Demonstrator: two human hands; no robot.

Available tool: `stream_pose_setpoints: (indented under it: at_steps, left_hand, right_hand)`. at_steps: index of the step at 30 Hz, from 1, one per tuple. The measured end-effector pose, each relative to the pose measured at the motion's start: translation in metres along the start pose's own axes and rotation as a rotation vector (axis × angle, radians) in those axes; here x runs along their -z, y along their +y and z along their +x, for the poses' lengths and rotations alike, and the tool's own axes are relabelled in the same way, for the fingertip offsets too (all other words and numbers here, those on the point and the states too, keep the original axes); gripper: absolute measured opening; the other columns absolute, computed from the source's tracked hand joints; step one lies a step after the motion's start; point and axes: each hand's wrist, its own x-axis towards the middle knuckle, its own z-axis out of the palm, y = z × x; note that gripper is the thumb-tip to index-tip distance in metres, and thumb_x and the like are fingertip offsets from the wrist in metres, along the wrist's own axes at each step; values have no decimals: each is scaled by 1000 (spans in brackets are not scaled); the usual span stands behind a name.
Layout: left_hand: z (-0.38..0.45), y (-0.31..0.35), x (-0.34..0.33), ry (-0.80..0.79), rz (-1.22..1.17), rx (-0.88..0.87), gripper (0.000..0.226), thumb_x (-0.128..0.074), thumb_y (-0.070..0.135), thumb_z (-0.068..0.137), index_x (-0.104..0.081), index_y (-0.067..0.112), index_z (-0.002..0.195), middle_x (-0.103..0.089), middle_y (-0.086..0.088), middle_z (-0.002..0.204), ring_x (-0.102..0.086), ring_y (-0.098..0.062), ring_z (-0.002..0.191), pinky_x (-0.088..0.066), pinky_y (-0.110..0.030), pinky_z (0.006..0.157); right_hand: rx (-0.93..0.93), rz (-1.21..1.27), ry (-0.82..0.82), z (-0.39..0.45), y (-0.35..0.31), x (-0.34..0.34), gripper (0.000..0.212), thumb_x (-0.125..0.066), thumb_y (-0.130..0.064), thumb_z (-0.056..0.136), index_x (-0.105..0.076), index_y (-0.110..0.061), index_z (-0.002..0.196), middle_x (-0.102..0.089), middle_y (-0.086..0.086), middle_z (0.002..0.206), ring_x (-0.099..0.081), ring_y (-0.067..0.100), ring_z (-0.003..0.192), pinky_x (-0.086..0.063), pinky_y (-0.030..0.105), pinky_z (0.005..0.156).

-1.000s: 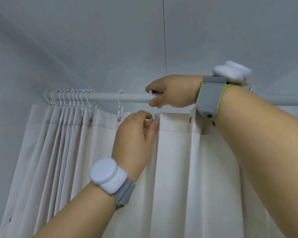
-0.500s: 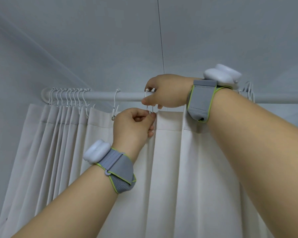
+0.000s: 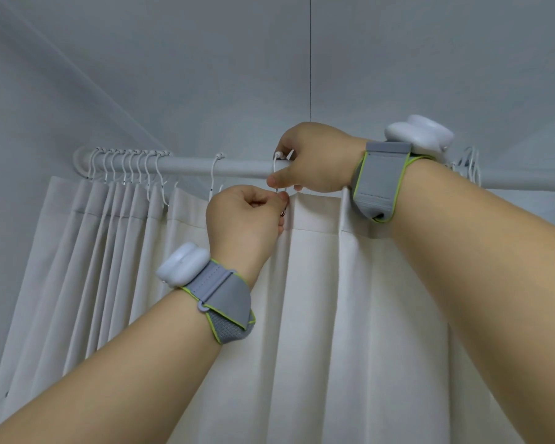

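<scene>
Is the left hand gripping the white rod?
No, the left hand pinches the cream fabric curtain below the white round rod.

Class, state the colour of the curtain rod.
The curtain rod is white; head view shows it best.

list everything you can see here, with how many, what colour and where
rod: one, white, level across the top
curtain: one, cream, hanging below the rod
held hook: one, white, over the rod at mid frame
lone hook: one, white, on the rod left of the held hook
left hooks: about eight, white, bunched at the rod's left end
right hooks: several, white, on the rod behind the right wrist, count unclear
left band: one, grey edged green, with a white unit, on the left wrist
right band: one, same colours, on the right wrist
left hand: one, pinching the curtain's top edge
right hand: one, pinching the held hook at the rod
</scene>
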Motion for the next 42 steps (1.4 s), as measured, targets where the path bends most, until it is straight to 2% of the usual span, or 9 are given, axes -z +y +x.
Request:
stream_pose_setpoints:
  at_steps: [17, 22, 26, 28, 31, 33, 35, 37, 42]
  left_hand:
    - [0, 0, -3, -2, -20, 15, 28, -67, 14, 86, -64, 13, 58, -59, -1, 49, -55, -8, 40, -49, -17, 47]
    - [1, 0, -2, -6, 17, 3, 25, -67, 15, 87, -64, 13, 62, -60, -3, 52, -57, -9, 42, -54, -22, 52]
    - [4, 0, 6, -9, 92, -57, 19, -69, 15, 85, -65, 11, 66, -60, -4, 55, -59, -11, 45, -60, -38, 60]
    - [5, 1, 11, -25, 142, -102, 17, -68, 15, 84, -66, 8, 69, -62, -9, 59, -60, -13, 46, -60, -43, 61]
    - [8, 1, 20, -32, 216, -183, 16, -67, 15, 83, -65, 6, 70, -65, -14, 62, -63, -18, 46, -59, -45, 60]
    - [11, -1, 24, -25, 253, -216, 16, -67, 19, 81, -64, 11, 67, -64, -9, 58, -63, -20, 48, -58, -45, 61]
    - [13, -2, 27, -27, 269, -218, 14, -65, 27, 74, -63, 17, 64, -65, -4, 59, -66, -25, 57, -58, -47, 64]
    - [15, -4, 28, -31, 268, -203, 9, -60, 29, 69, -61, 22, 62, -67, -4, 63, -68, -27, 65, -58, -48, 66]
    - [11, -3, 29, -26, 269, -300, 10, -62, 23, 74, -60, 23, 84, -65, -1, 82, -64, -26, 68, -55, -46, 72]
  right_hand:
    - [6, 1, 39, 2, -3, -3, 42, -71, -26, 81, -65, 5, 108, -67, 21, 109, -67, 33, 95, -53, 39, 82]
    - [-8, -1, 23, 1, -3, -2, 38, -71, -26, 81, -66, 0, 107, -69, 18, 105, -68, 29, 93, -53, 35, 81]
    - [-14, 13, 21, 3, 3, -1, 43, -70, -35, 81, -66, -1, 105, -71, 11, 88, -68, 26, 88, -46, 27, 67]
    - [0, -48, 20, 2, 4, -2, 47, -71, -41, 80, -62, -6, 110, -67, 9, 101, -62, 26, 96, -45, 29, 74]
    - [75, -10, 199, -7, -2, 3, 44, -74, -40, 75, -59, -17, 109, -57, 1, 106, -54, 19, 96, -45, 32, 85]
    - [102, 36, 334, -17, -10, 13, 25, -71, -37, 76, -63, -18, 91, -56, -3, 85, -51, 16, 79, -44, 30, 72]
    - [39, -3, 150, -27, -19, 22, 28, -67, -45, 80, -65, -17, 76, -57, -3, 69, -51, 15, 63, -41, 28, 60]
    - [-11, -129, -102, -34, -28, 22, 42, -62, -55, 82, -69, -13, 82, -61, 3, 74, -52, 19, 66, -40, 26, 61]
    - [19, -181, -227, -34, -35, 21, 37, -62, -42, 86, -69, -11, 105, -65, 4, 92, -54, 18, 79, -39, 23, 60]
